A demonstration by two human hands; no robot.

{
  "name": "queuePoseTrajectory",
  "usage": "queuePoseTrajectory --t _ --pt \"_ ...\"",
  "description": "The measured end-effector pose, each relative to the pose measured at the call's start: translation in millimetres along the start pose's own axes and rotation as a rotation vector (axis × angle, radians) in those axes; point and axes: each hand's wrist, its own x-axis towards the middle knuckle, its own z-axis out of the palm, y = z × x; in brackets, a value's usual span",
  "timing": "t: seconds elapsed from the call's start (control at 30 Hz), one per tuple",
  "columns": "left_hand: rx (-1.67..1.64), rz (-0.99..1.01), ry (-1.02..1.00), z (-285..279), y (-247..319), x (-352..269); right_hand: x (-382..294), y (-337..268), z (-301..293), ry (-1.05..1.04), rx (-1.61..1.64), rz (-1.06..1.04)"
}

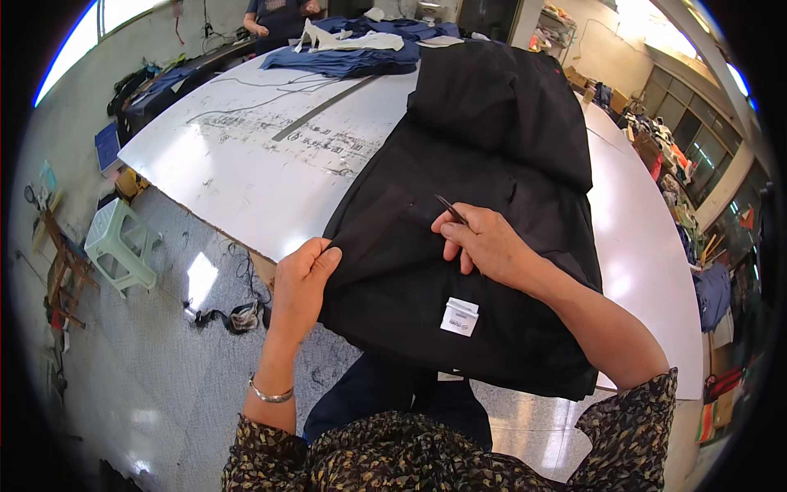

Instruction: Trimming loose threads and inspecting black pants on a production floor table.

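Note:
Black garments or cloth pieces (418,289) lie in a pile over the near edge of the white table, partly hanging off it. My left hand (302,280) pinches the left edge of the top black cloth between thumb and fingers. In my right hand (482,240) is a small dark pair of thread snips or tweezers (452,210), tips pointing up and left above the cloth. A white label (460,317) bearing writing sits on the cloth near my body. Farther up, a folded black bundle (498,111) covers the back of the pile.
A flat metal ruler (326,107) and thin cords (264,92) lie on the white table (246,166). Behind them is a stack of blue cloth (350,58) topped by white pieces. Another person (280,21) stands at the far end. A green plastic stool (123,246) stands on the floor, left.

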Motion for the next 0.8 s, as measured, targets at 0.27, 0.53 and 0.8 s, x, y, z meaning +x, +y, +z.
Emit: queuePoseTrajectory --t 0.27,0.53,0.8 --pt "-0.673 -0.295 -0.135 -3.6 -35.5 10.7 -9.0 32.7 42.4 0.310 -0.182 -0.308" --pt "-0.760 -0.290 -0.105 1.0 -37.9 7.7 -13.9 27.1 41.8 0.315 -0.273 -0.366" --pt "0.061 0.149 -0.158 -34.4 -21.0 10.2 -27.7 6.3 38.7 0.303 -0.299 -0.600"
